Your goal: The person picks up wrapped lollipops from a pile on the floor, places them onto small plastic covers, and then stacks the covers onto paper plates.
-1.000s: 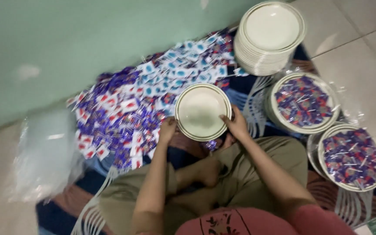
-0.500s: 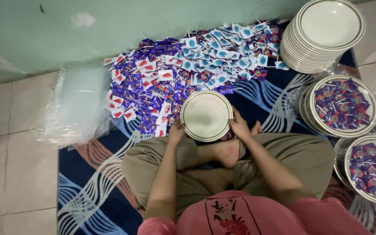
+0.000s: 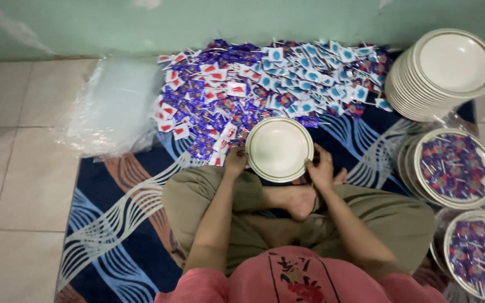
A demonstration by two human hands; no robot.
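Empty white plate [image 3: 279,148] is gripped at both rims, left hand [image 3: 234,163] and right hand [image 3: 321,168] with fingers clenched on it, held just near of the wrapped-sweets pile [image 3: 254,90], filled plates [image 3: 453,165] kept right, plate stack [image 3: 444,73] far right.

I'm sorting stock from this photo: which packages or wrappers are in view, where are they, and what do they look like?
Sachet pile: on the mat by the wall; small purple, blue and red-and-white packets.
Filled plates: at right, heaped with purple packets, under clear film.
Clear plastic bags: on the tiles, left of the pile.
Empty plate: held by both hands; no label.
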